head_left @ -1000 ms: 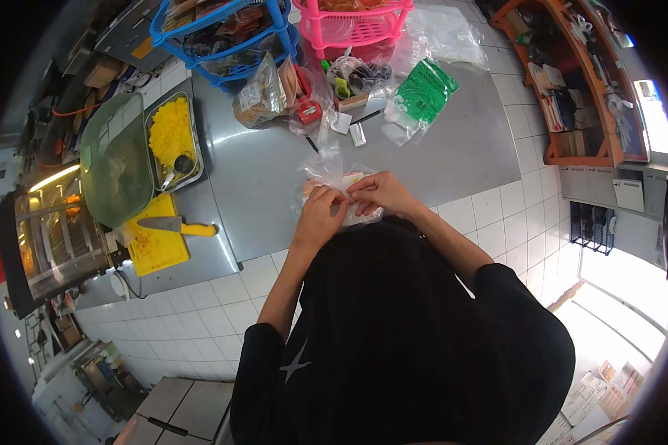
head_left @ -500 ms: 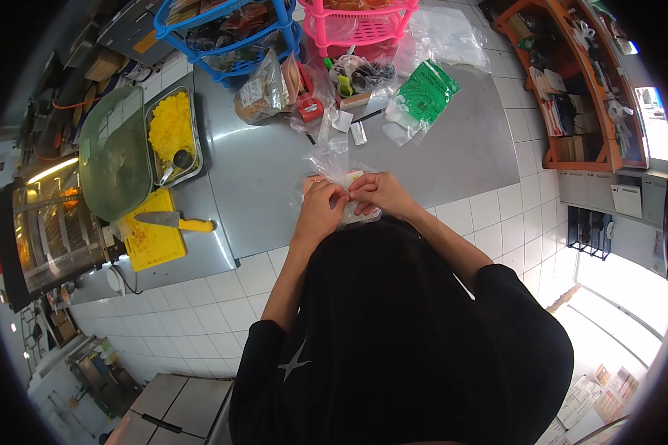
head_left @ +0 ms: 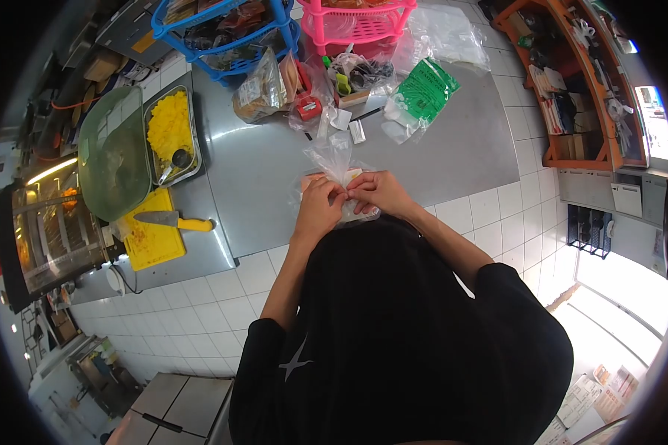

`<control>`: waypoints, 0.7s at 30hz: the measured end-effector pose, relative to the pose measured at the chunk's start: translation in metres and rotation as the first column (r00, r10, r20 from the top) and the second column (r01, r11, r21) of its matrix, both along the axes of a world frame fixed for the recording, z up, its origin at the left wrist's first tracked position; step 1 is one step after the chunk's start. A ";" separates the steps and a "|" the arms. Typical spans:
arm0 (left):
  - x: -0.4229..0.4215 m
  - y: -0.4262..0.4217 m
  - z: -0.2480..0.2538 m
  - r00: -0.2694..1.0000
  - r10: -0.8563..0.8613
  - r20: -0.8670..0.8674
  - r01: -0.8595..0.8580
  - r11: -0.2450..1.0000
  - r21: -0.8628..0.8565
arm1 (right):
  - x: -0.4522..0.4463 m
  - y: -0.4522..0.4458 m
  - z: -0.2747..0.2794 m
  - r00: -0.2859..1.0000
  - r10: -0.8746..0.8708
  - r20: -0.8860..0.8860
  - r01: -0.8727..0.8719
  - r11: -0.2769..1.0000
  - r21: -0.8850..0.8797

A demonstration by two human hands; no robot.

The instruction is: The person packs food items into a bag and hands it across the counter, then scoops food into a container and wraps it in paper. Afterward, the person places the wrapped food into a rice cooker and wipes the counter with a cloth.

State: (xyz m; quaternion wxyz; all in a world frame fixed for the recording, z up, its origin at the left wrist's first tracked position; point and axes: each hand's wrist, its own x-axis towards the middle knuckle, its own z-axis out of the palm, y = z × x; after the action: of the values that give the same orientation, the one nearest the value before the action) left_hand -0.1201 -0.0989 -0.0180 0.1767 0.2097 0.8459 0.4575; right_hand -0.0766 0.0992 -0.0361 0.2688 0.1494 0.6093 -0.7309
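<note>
A clear plastic bag (head_left: 337,157) lies at the table's near edge, its gathered neck fanning out away from me. Something pale orange shows through the plastic beside my fingers; its kind is unclear. My left hand (head_left: 321,207) is closed on the bag from the left, thumb and fingertips pinching. From the right, my right hand (head_left: 378,193) pinches the bag with curled fingers. Both sets of fingertips nearly meet at the base of the neck, and they hide that spot.
Beyond the bag lie a green printed packet (head_left: 427,93), a red tool (head_left: 309,108) and small white papers. Blue (head_left: 226,52) and pink (head_left: 356,28) racks stand at the back. Leftward, a knife (head_left: 172,220) rests on a yellow board (head_left: 156,248) near a tray of yellow food (head_left: 172,130).
Almost nothing differs. Both hands stay pinched at the bag's neck, with only a slight shift of the fingers and plastic.
</note>
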 end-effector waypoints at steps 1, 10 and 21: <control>0.002 0.000 -0.001 1.000 0.025 -0.008 -0.025 1.000 0.005 | 0.001 0.001 0.000 1.000 -0.002 -0.001 0.002 1.000 -0.013; 0.003 0.000 -0.007 1.000 0.030 0.007 -0.030 0.999 0.031 | -0.001 0.000 0.004 0.999 0.047 -0.002 -0.046 0.997 0.064; 0.015 -0.001 -0.033 0.973 0.102 -0.208 -0.108 0.994 -0.018 | 0.037 -0.010 0.000 0.776 0.457 -0.434 -0.088 0.760 0.644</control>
State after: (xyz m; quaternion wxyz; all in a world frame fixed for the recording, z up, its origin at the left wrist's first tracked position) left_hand -0.1055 -0.1001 -0.0509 0.0663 0.2087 0.8762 0.4294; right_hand -0.0401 0.0893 -0.0361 0.1237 -0.0942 0.8719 -0.4644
